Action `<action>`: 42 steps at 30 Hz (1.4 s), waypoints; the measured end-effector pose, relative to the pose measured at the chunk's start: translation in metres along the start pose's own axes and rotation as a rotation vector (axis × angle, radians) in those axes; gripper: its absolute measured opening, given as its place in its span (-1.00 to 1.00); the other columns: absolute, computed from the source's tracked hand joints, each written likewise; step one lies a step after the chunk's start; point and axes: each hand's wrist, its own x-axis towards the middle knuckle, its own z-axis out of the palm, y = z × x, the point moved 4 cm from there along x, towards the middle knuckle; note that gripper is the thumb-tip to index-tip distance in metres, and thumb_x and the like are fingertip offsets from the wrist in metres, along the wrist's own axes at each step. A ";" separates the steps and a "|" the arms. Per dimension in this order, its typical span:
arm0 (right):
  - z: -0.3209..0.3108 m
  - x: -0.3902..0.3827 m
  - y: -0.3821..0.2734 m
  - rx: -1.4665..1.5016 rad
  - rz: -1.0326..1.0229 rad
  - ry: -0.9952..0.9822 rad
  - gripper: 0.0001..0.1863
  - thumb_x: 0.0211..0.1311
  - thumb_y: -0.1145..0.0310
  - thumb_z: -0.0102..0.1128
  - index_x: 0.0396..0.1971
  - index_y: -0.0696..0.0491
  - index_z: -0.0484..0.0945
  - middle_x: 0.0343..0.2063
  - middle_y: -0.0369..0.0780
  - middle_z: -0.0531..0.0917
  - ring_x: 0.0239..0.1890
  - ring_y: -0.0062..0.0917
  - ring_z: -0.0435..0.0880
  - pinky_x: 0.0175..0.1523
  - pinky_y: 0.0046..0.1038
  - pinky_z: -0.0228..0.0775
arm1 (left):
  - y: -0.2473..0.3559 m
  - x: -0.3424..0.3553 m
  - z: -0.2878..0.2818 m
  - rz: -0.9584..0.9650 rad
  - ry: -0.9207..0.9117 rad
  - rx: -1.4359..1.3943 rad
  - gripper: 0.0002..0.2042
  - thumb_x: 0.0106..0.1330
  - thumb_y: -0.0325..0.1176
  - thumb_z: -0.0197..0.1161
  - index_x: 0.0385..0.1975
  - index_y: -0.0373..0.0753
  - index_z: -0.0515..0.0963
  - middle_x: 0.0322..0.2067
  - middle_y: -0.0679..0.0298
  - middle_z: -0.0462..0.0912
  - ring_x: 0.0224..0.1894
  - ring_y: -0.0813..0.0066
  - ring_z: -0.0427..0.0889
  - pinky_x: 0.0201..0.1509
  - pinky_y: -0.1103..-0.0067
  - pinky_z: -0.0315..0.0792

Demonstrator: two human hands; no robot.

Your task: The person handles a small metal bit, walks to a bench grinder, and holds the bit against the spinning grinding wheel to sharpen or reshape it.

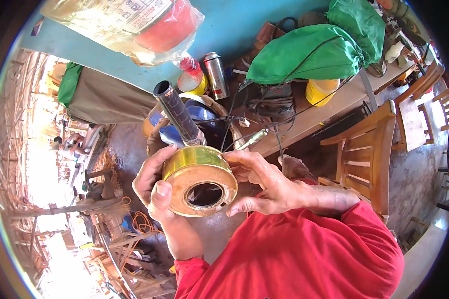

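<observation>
My left hand (pixel 158 199) grips a round brass-coloured can (pixel 202 158) from the left, thumb on its pale face with a round central opening. My right hand (pixel 264 194) holds the can's right side, fingers at its rim and thumb near the lower edge. The can is tilted toward me. Just behind it a dark upright tube (pixel 177 112) with a wrapped lower end stands by a container holding blue objects (pixel 169 133). A slim metal fitting (pixel 254 139) lies among black cables (pixel 269 105) to the right.
A bench (pixel 304 127) carries a spray can (pixel 217 74), yellow containers (pixel 322 92) and green cloth bags (pixel 299 52). Bagged red material (pixel 162 27) is above left. Wooden chairs (pixel 361 164) stand right. At left are scattered timber, orange cord (pixel 142 222) and another person (pixel 72 142).
</observation>
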 end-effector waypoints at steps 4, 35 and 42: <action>-0.006 -0.001 0.006 0.010 0.039 0.024 -0.07 0.09 0.38 0.48 0.36 0.17 0.04 0.12 -0.04 0.45 0.12 -0.29 0.56 0.14 -0.25 0.50 | -0.005 0.002 -0.002 0.022 -0.023 0.064 -0.24 0.13 0.01 0.31 0.06 -0.68 0.41 -0.14 -0.20 0.63 -0.12 0.12 0.68 0.05 0.37 0.55; 0.072 0.056 -0.003 -1.059 -0.113 -0.743 -0.85 -0.04 0.35 0.27 -0.59 0.12 0.68 0.38 -0.03 0.23 0.47 -0.14 0.02 0.45 0.02 -0.06 | -0.045 -0.081 -0.018 -0.214 0.386 -0.195 -0.47 0.28 -0.37 0.36 0.18 -0.46 0.34 -0.28 0.15 0.70 -0.27 0.58 0.65 -0.17 0.68 0.48; 0.150 0.057 0.019 -0.838 -0.117 -0.861 -0.87 0.05 0.41 0.25 -0.50 0.12 0.72 0.40 -0.05 0.17 0.47 -0.06 0.00 0.41 0.02 0.05 | -0.029 -0.146 -0.079 -0.250 0.592 -0.166 -0.44 0.28 -0.40 0.35 0.20 -0.50 0.28 -0.38 0.18 0.69 -0.38 0.66 0.61 -0.31 0.73 0.44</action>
